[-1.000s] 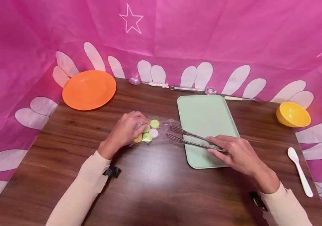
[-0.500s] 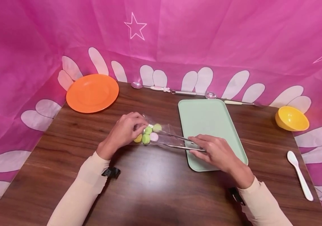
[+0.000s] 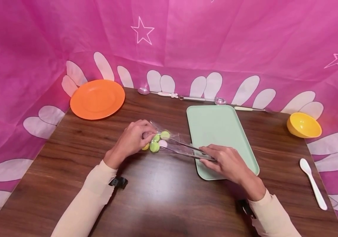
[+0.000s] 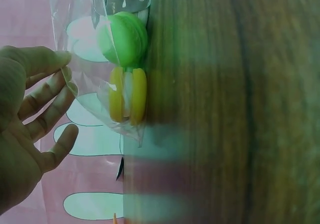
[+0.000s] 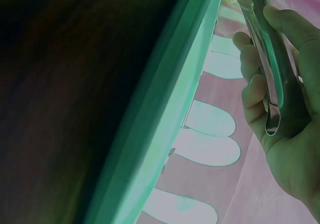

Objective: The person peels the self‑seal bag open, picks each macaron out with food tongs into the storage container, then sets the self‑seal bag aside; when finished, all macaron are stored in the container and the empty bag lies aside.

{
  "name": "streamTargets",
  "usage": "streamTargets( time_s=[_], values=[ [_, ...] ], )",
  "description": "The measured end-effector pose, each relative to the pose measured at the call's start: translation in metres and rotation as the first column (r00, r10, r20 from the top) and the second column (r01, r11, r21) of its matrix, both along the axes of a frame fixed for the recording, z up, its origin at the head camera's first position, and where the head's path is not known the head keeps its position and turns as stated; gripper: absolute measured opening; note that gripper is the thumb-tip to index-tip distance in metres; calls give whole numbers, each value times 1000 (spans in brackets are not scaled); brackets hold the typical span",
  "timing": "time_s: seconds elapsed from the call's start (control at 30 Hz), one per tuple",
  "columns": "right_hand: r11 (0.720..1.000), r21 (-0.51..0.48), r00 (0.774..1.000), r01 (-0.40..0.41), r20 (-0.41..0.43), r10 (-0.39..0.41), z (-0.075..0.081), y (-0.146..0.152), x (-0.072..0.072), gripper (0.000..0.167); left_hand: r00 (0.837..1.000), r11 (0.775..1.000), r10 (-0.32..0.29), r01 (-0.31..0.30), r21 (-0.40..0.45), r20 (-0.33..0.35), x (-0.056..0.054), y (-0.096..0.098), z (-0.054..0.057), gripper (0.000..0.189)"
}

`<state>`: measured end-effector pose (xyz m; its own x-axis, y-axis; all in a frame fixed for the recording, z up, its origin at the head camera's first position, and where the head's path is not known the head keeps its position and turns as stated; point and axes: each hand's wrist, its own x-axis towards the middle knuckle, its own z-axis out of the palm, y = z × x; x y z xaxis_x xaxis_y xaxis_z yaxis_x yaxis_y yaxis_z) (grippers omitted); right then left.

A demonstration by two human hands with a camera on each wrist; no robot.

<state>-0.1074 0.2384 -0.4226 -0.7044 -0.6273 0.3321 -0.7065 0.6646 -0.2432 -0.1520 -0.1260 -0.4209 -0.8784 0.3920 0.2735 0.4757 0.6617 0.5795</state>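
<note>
A clear plastic bag (image 4: 90,86) lies on the table with several macarons in it. They include a green macaron (image 3: 154,146), a pale pink macaron (image 3: 163,144) and a yellow macaron (image 4: 128,94). My left hand (image 3: 134,139) pinches the film of the bag between thumb and fingertips, lifting it above the macarons. Metal tongs (image 5: 272,68) are held in my right hand (image 3: 228,163), over the edge of the pale green tray (image 3: 217,126). The tongs' arms stand apart and reach into the bag, their ends beside the pink macaron and a green one.
An orange plate (image 3: 97,98) is at the back left, a yellow bowl (image 3: 304,125) at the back right. A white spoon (image 3: 314,184) lies near the right edge. Along the back lie a pink-handled spoon (image 3: 143,91), a metal scoop (image 3: 220,101) and a white-handled utensil (image 3: 243,108).
My right hand has moved left, taking the tongs from the bag's right end deeper in, up to the macarons. My left hand keeps its pinch on the bag, almost in place.
</note>
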Motion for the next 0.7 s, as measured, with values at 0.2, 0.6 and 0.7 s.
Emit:
streamTargets(
  time_s=[0.2, 0.6, 0.7],
  values=[
    [998, -58, 1000, 23, 15, -22, 1, 18, 14, 37, 1000, 1000, 14, -15, -10, -3, 1, 1, -1, 13],
    [927, -268, 965, 261, 84, -248, 13, 93, 42, 45, 998, 1000, 14, -15, -9, -68, 3, 3, -2, 11],
    [908, -261, 944, 328, 56, -325, 13, 107, 33, 43, 997, 1000, 15, -16, -6, -73, 5, 5, -3, 11]
  ],
)
